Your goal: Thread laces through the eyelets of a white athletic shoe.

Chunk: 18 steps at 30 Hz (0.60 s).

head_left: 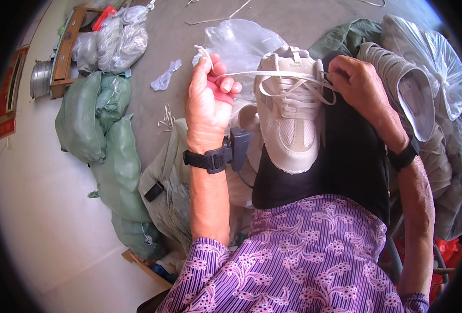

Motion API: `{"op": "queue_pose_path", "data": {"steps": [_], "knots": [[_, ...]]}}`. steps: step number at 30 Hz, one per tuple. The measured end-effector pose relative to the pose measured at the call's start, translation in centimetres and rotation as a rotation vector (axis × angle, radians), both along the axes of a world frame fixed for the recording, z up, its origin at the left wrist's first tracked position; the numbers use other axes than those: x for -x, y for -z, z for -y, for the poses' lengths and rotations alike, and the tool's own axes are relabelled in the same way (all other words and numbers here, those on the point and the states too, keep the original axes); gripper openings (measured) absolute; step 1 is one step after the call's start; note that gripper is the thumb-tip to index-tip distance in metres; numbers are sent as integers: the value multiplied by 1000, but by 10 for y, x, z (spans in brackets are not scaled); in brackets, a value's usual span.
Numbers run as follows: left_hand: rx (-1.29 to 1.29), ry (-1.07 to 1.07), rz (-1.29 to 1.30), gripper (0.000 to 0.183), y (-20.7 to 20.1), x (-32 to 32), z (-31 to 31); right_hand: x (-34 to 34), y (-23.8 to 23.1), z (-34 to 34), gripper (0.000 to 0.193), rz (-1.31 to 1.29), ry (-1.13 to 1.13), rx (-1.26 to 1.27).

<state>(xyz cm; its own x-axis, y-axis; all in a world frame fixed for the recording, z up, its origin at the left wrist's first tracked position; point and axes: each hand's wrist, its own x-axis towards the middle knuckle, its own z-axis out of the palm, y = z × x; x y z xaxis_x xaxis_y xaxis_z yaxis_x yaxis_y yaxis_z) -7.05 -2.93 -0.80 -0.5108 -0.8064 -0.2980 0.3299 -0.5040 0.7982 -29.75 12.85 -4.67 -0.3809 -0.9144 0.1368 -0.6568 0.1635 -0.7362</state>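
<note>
A beige and white sneaker (pixel 296 141) rests on my dark-trousered lap, its toe pointing toward me. Pale shoelace (pixel 293 97) crosses its tongue and runs through the eyelets in rows. My left hand (pixel 210 96), beside the shoe on the left, has its fingers curled round one end of the lace, which stretches taut across to the shoe. At the shoe's upper right, my right hand (pixel 359 86) pinches the lace near the collar; its fingertips are partly hidden. A loose loop of lace hangs over the right side of the tongue.
Stacked beige shoes (pixel 418 99) lie at the right beside clear plastic bags (pixel 429 52). Green woven sacks (pixel 116 161) line the wall at the left. A crumpled clear plastic bag (pixel 236 41) is on the floor ahead, with loose laces (pixel 223 19) beyond it.
</note>
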Motion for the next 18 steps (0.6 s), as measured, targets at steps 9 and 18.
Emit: {"op": "queue_pose_path", "data": {"steps": [9, 18], "knots": [[-26, -37, -45, 15, 3, -6, 4, -2, 2, 0, 10, -154, 0, 11], [-17, -122, -76, 14, 3, -8, 6, -2, 3, 5, 9, -166, -1, 20]]}}
